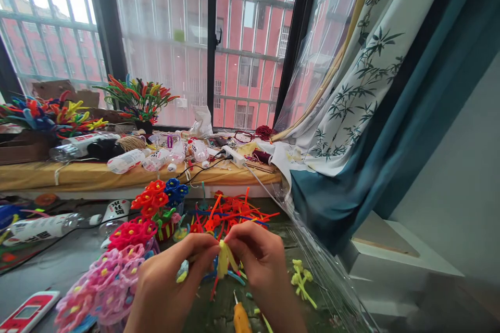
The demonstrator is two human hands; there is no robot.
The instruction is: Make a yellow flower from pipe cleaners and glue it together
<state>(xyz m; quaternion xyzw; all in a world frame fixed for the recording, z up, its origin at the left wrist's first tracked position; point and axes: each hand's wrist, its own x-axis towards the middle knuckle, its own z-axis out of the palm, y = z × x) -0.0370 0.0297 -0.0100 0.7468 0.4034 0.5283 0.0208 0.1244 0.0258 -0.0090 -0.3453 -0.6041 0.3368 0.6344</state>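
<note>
Between the fingertips of both hands is a folded bundle of pale yellow pipe cleaners (222,260). My left hand (172,276) pinches it from the left, thumb and forefinger closed. From the other side my right hand (255,263) pinches its top. Below the hands lies a tool with a yellow handle (241,318) and a thin pointed metal tip. To the right of my right hand rests a small pale yellow pipe cleaner piece (301,281) with a stem. Behind the hands spreads a heap of red and orange pipe cleaners (234,210).
Pink pipe cleaner flowers (111,281), red flowers (150,199) and blue flowers (175,190) stand at the left. A red and white device (29,312) lies at the lower left. Plastic bottles (50,226) lie about. A power strip (233,156) sits on the window ledge. Thin wires (332,276) lie at right.
</note>
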